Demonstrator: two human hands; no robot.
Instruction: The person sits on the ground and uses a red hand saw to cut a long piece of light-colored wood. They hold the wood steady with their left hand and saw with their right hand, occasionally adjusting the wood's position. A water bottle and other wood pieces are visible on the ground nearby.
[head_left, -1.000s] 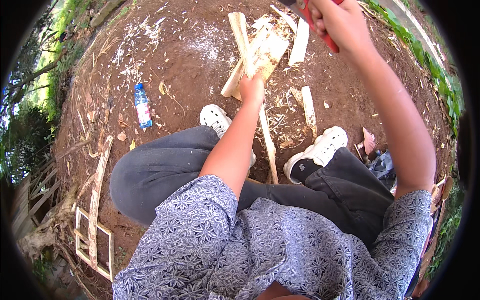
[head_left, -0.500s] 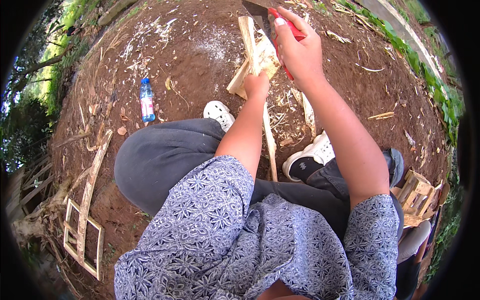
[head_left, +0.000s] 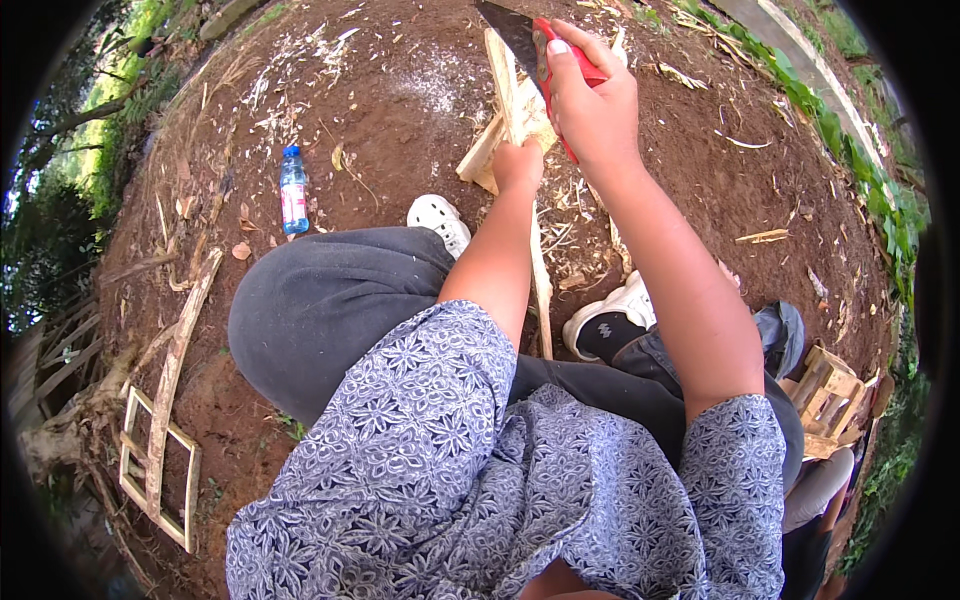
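Note:
My left hand [head_left: 518, 166] is wrapped round a long pale wooden strip [head_left: 505, 85], which runs from between my legs up past a wooden block [head_left: 484, 152] on the ground. In my right hand [head_left: 600, 110] is the red handle of a handsaw [head_left: 513, 28]. Its dark blade points up and to the left, close by the strip's far end; I cannot tell whether the teeth touch the wood. Part of the block is hidden behind my hands and the strip.
A blue-capped plastic bottle [head_left: 293, 190] stands on the brown soil at left. Beyond my left knee lie a thin wooden frame [head_left: 190, 490] and a plank [head_left: 178, 370]. A wooden crate-like piece [head_left: 828, 392] is at right, near another person's leg [head_left: 818, 490]. Wood shavings litter the ground.
My right hand with the saw has shifted slightly down and left. The strip's far end leans a little more to the left, and the whole view has moved slightly.

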